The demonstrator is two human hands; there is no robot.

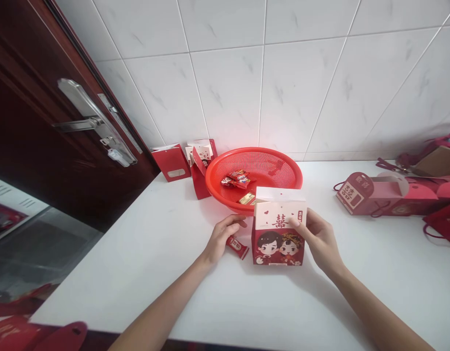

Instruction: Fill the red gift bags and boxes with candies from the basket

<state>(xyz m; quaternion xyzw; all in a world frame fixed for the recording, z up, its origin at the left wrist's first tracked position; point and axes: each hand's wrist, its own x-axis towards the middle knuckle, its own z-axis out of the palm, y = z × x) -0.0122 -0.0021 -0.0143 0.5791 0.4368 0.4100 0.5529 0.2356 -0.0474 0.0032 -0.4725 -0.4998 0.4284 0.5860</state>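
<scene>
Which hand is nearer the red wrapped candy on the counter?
Left: the left hand is just beside the candy; the right hand holds the red gift box, farther away.

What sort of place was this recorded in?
Probably a room in a home, perhaps a kitchen: a white countertop runs along a tiled wall beside a dark wooden door with a metal lever handle.

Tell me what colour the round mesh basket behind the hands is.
The plastic basket is bright red with a fine perforated mesh pattern, best seen in the head view.
</scene>
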